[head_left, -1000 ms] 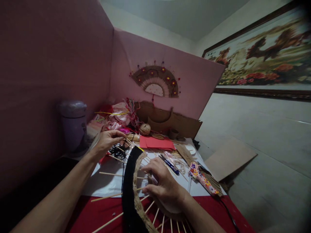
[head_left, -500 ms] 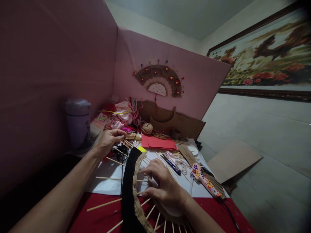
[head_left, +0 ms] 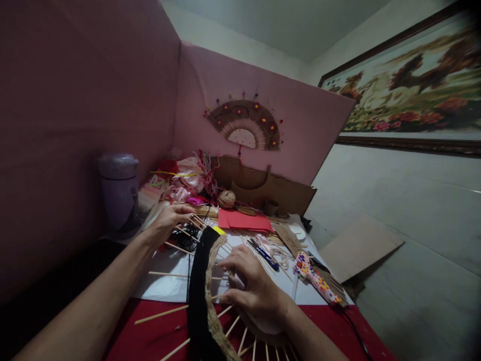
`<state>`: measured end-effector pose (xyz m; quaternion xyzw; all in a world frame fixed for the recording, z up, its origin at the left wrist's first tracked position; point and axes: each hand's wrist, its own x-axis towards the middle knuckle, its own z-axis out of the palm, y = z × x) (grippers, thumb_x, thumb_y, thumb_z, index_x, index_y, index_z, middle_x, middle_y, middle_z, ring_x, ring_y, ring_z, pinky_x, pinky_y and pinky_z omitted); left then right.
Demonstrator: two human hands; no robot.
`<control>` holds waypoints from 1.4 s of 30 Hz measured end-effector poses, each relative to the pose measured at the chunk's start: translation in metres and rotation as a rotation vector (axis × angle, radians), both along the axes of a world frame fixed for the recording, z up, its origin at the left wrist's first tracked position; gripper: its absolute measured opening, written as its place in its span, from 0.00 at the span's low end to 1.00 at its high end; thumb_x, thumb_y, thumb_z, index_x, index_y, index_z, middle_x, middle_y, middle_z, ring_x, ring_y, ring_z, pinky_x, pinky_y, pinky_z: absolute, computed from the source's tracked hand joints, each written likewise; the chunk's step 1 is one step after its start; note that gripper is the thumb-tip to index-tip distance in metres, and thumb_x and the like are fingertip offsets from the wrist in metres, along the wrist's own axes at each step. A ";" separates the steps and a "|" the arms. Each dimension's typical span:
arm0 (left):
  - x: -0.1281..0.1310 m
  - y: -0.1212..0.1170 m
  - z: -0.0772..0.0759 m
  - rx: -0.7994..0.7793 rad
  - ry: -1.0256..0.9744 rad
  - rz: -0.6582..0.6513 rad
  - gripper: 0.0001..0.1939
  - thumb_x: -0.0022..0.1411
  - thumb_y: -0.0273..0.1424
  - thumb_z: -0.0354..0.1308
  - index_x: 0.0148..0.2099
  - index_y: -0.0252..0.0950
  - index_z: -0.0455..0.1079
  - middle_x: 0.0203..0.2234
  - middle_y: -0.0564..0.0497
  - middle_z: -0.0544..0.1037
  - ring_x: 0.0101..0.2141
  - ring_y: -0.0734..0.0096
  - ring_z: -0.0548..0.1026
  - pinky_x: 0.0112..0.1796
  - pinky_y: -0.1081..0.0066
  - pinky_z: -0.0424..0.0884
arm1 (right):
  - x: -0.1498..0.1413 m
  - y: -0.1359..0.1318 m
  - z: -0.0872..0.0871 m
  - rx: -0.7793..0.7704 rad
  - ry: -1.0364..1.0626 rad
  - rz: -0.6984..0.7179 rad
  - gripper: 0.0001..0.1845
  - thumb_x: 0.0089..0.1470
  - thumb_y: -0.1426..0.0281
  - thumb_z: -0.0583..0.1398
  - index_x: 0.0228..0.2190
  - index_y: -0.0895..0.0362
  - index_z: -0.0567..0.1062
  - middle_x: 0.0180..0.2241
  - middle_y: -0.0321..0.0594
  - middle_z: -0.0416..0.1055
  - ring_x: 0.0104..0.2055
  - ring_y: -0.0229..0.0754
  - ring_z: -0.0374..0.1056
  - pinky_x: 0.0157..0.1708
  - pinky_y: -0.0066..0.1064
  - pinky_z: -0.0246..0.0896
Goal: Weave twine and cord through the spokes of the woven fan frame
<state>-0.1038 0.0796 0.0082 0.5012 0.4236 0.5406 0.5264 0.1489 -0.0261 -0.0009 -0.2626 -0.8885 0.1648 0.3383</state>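
Note:
A half-round fan frame of thin wooden sticks, woven with a wide black yarn band (head_left: pixel 199 296) and a braided twine strip (head_left: pixel 214 313), stands tilted before me. My right hand (head_left: pixel 251 283) is wrapped round its pale half-round base, which the palm partly hides. At the frame's upper left, my left hand (head_left: pixel 175 216) pinches by the tips of the sticks (head_left: pixel 183 231). Any yarn between those fingertips is too small to make out. A black strand runs down across the sticks beside the band.
Behind the frame lie red paper (head_left: pixel 244 220), a twine ball (head_left: pixel 226 199), a dark blue cutter (head_left: pixel 265 254) and loose sticks. A flower-patterned glue gun (head_left: pixel 315 278) rests at right, its cord trailing forward. A lidded purple container (head_left: pixel 118 195) stands left. A finished fan (head_left: pixel 244 123) hangs on the pink board.
The view has shifted very slightly. My left hand's fingers have lowered a little at the stick tips, while my right hand keeps its grip on the base.

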 end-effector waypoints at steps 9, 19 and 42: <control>0.003 -0.011 0.007 -0.091 0.071 -0.125 0.06 0.39 0.28 0.62 0.23 0.34 0.69 0.15 0.55 0.70 0.12 0.84 0.52 0.16 0.77 0.42 | 0.003 0.002 -0.001 0.012 0.011 -0.017 0.25 0.47 0.51 0.60 0.43 0.54 0.70 0.36 0.41 0.66 0.41 0.46 0.58 0.42 0.40 0.53; 0.011 -0.011 -0.002 -0.057 0.180 -0.290 0.04 0.41 0.29 0.63 0.22 0.33 0.71 0.14 0.55 0.65 0.15 0.81 0.56 0.18 0.76 0.47 | 0.002 0.002 0.002 0.006 0.041 -0.010 0.25 0.47 0.51 0.60 0.41 0.54 0.70 0.35 0.40 0.66 0.40 0.45 0.58 0.42 0.39 0.53; 0.017 -0.021 0.005 -0.002 0.210 -0.264 0.12 0.46 0.37 0.61 0.26 0.33 0.65 0.17 0.57 0.62 0.18 0.80 0.55 0.20 0.76 0.46 | 0.004 0.002 0.001 0.022 0.040 -0.025 0.23 0.46 0.54 0.62 0.41 0.55 0.70 0.36 0.42 0.66 0.41 0.46 0.58 0.42 0.39 0.53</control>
